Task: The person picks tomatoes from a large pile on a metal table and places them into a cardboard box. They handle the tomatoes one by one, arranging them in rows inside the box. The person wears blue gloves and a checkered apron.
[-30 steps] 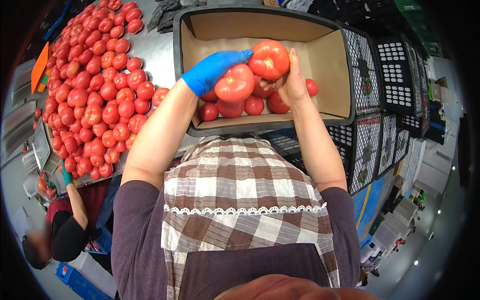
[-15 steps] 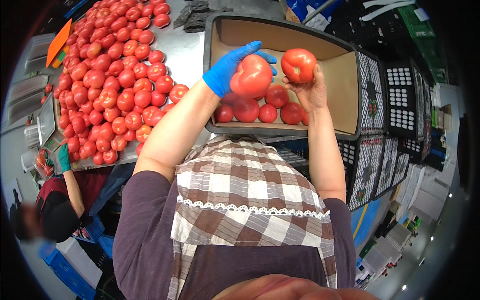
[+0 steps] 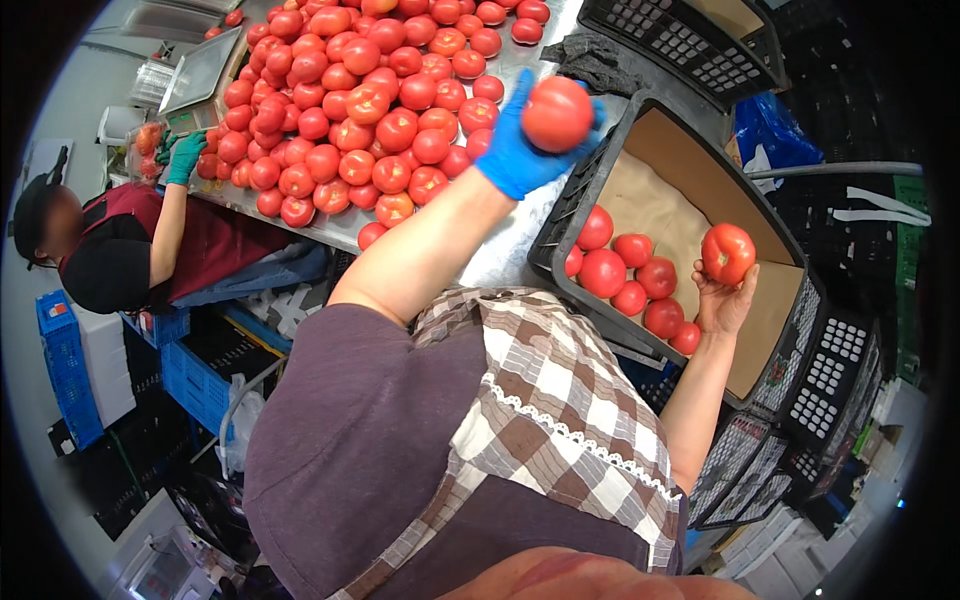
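Note:
My left hand (image 3: pixel 517 152), in a blue glove, is wrapped round a large red tomato (image 3: pixel 558 114) above the metal table, between the tomato pile and the crate. My bare right hand (image 3: pixel 723 304) grips another red tomato (image 3: pixel 728 253) from below, over the right part of the crate. The black crate (image 3: pixel 548 252) is lined with brown cardboard (image 3: pixel 655 175). Several tomatoes (image 3: pixel 602 273) lie in its near left part, apart from the one I hold. To my left spreads a big heap of loose red tomatoes (image 3: pixel 345 110).
A co-worker in a dark red apron (image 3: pixel 215 240) and green glove (image 3: pixel 186 157) stands at the heap's left end. Crumpled dark material (image 3: pixel 598 62) lies on the metal table (image 3: pixel 500 262). Another black crate (image 3: pixel 690 50) stands beyond; more crates (image 3: pixel 835 360) are stacked at right.
My left hand, still holding a tomato, has moved from over the crate to beside it, toward the heap. My right hand keeps its tomato over the crate. The view has turned left.

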Tool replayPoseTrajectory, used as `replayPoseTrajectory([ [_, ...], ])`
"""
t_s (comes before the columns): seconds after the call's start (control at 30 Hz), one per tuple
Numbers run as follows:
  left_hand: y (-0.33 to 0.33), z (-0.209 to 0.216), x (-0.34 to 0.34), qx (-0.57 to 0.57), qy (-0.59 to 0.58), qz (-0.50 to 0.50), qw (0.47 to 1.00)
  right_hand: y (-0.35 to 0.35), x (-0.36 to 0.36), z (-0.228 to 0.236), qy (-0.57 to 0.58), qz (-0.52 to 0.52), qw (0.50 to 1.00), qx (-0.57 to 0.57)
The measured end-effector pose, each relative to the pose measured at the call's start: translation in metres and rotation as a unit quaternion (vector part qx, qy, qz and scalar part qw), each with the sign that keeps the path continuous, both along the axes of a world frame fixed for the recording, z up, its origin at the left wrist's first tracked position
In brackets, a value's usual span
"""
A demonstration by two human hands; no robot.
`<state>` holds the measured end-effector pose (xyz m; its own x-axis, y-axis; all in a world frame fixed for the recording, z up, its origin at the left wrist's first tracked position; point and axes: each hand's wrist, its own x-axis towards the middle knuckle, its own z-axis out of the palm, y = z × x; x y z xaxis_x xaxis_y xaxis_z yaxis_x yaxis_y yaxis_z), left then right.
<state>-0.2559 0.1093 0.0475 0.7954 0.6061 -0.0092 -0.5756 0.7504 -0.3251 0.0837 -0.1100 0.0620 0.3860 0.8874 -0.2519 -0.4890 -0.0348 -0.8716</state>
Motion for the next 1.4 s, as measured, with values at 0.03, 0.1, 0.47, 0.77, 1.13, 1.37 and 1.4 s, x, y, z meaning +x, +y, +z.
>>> replayPoseTrajectory([
  [0.03,0.005,-0.004,-0.012,-0.002,-0.029,0.017,0.999,0.0,0.002,-0.001,-0.002,0.003,1.0,0.003],
  [0.1,0.01,-0.011,-0.036,-0.003,-0.043,0.049,0.998,-0.002,0.007,-0.001,-0.005,0.007,1.0,-0.004],
  [0.47,0.042,-0.038,-0.141,0.073,0.126,0.185,0.972,-0.01,0.019,0.006,-0.034,-0.022,0.997,-0.059],
  [0.77,0.103,-0.059,-0.308,0.052,0.76,0.384,0.522,-0.017,0.03,0.011,-0.048,0.001,0.999,-0.026],
  [1.13,0.101,-0.121,-0.369,0.321,0.905,0.275,-0.055,-0.007,0.005,0.019,-0.404,-0.11,0.908,-0.007],
  [1.37,0.11,-0.141,-0.378,0.357,0.904,0.233,-0.032,0.001,-0.029,0.031,-0.554,-0.102,0.826,0.023],
  [1.4,0.111,-0.142,-0.381,0.353,0.913,0.204,-0.001,0.002,-0.031,0.031,-0.556,-0.101,0.824,0.026],
])
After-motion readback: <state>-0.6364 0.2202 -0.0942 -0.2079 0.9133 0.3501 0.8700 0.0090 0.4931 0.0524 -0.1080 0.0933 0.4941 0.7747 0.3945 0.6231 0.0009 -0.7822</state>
